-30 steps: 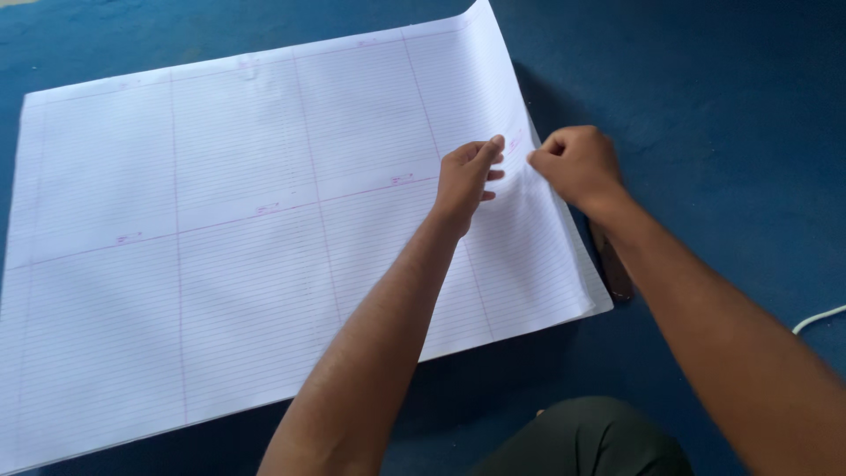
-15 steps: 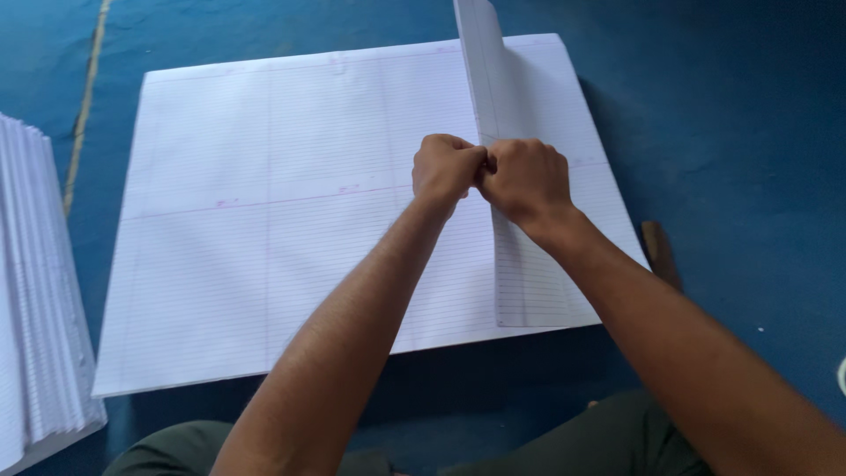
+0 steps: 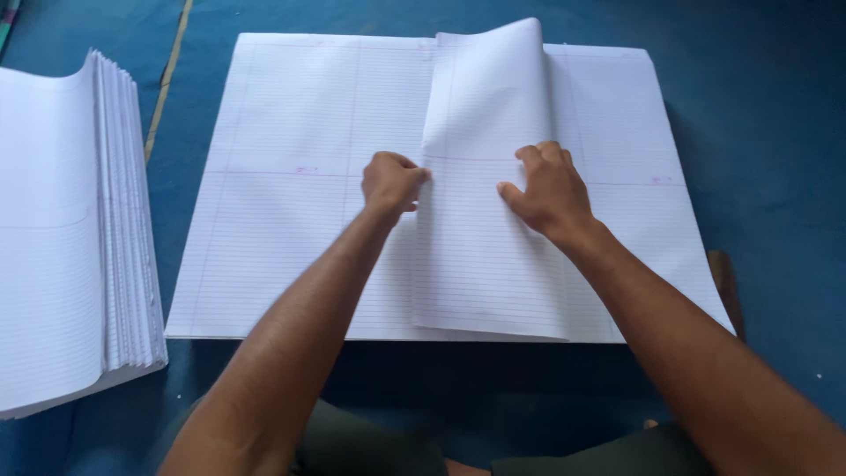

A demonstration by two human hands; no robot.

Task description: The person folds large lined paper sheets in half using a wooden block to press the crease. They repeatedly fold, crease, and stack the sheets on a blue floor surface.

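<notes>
Below, blue floor (image 3: 758, 115) bears ruled sheets (image 3: 291, 220); left hand (image 3: 390, 181) pinches folded sheet (image 3: 480, 256), right hand (image 3: 548, 187) presses flat; stack (image 3: 62, 238) is cropped.

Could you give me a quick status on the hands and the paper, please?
Left hand pinching the folded sheet's edge. Right hand flat on the folded sheet. Paper stack off to the left, clear.

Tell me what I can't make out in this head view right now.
- Left hand: fingertips curled under, so its grip on the folded sheet is hidden.
- Side stack: cut off by the left edge.
- Brown object: mostly hidden by the large sheet and right forearm.
- Pink marks: too small to read.
</notes>
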